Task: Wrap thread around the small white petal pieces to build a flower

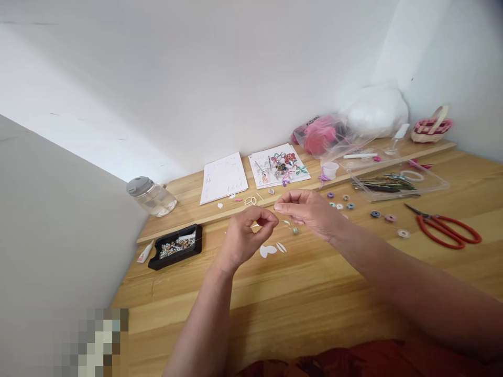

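Pale green thread [285,222], one length, fine; long axis running rightward and slightly down from the left fingertips toward a small green spool [295,230], which sits below the right hand, apparently on the wooden table [188,314]. Left hand [249,230]: nearer to the thread's visible end, thumb and forefinger drawn together right beside it; whether the thread passes between them is too small to tell. Right hand [308,209]: fingertips pinched together just beyond the left ones, a small gap between the two pinches; any thing held there cannot be made out. Relative to both pinches, the thread lies to the right of the left one and below the right one. Nearer the wearer, below the hands: white leaf-shaped cutouts [270,250], loose. To the right: several small spools [351,206], then scissors [443,228], red-handled, blades pointing away. To the left: black tray [199,238] containing beads [173,248]. Behind: white sheet [223,178], flat.
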Available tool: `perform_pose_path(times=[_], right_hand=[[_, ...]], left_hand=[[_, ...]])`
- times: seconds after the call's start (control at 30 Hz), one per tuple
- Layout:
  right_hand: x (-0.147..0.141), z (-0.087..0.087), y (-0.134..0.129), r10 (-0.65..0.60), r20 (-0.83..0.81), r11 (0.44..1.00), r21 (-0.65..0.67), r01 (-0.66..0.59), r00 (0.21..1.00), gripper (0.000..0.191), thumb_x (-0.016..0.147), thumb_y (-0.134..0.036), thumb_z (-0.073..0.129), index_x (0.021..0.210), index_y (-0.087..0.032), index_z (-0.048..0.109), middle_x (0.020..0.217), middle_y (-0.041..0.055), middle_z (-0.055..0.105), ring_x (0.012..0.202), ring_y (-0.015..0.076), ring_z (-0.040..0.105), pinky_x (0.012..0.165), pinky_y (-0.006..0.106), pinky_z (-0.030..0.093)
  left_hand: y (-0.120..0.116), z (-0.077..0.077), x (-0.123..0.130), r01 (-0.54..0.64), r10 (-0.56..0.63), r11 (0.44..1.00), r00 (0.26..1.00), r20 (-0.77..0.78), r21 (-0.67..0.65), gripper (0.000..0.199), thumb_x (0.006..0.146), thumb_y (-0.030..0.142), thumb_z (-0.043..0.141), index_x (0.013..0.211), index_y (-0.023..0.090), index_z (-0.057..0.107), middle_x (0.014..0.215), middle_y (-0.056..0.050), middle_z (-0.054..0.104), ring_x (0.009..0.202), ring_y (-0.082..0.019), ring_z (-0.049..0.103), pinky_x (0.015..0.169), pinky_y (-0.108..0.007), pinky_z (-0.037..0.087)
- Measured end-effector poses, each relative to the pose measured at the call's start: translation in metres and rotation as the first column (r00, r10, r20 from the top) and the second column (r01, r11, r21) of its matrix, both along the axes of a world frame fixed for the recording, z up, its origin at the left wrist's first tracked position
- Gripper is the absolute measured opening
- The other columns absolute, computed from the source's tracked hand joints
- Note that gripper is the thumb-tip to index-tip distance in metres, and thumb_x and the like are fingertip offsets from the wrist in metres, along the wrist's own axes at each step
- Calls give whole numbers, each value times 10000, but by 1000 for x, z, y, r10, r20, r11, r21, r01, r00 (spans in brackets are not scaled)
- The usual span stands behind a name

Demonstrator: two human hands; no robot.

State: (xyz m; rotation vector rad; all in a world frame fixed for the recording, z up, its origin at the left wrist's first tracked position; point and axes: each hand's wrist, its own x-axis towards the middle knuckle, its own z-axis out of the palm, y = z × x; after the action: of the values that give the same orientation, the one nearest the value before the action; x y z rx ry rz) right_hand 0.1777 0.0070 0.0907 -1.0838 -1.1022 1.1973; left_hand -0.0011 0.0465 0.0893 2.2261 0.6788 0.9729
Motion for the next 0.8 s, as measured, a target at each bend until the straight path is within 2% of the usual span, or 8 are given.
perform_pose_path(times=[0.17,0.37,0.53,0.67,0.8], right_hand=[[2,-12,7,68,-109,994,-83,-78,992,266,666,-401,788,709,-169,667,526,-58,448,451,51,292,445,246,171],[-6,-22,6,158,-221,968,-159,-195,963,288,643,-381,802,668,-164,614,562,-56,456,441,39,304,436,229,167],[-13,-23,5,160,-185,965,-175,-192,970,330,661,-406,786,626,-165,563,556,-49,483,437,46,337,427,232,201],[-11,-26,7,131,-130,974,-169,-152,983,323,661,-402,786,619,-167,568,517,-57,473,424,49,337,427,237,192],[-7,-34,11,125,-75,979,-153,-136,989,303,658,-390,786,635,-164,587,534,-58,478,439,48,337,438,234,196]], left_hand=[[1,1,-2,58,-37,981,992,118,-184,88,830,248,659,827,161,656,792,-50,670,723,-134,589,706,-273,487],[7,-2,-2,-51,111,964,970,218,-261,142,822,303,679,811,166,643,778,-35,650,696,-121,576,685,-260,485],[8,-4,0,-115,193,951,946,259,-287,156,815,316,682,818,164,652,875,-62,680,829,-151,631,813,-295,505],[7,-3,-1,-53,184,927,927,327,-372,162,801,311,700,792,158,647,899,-67,685,854,-150,631,820,-292,499],[-1,-7,-5,17,200,861,907,371,-507,182,794,313,714,779,154,626,838,-55,680,764,-125,605,765,-279,491]])
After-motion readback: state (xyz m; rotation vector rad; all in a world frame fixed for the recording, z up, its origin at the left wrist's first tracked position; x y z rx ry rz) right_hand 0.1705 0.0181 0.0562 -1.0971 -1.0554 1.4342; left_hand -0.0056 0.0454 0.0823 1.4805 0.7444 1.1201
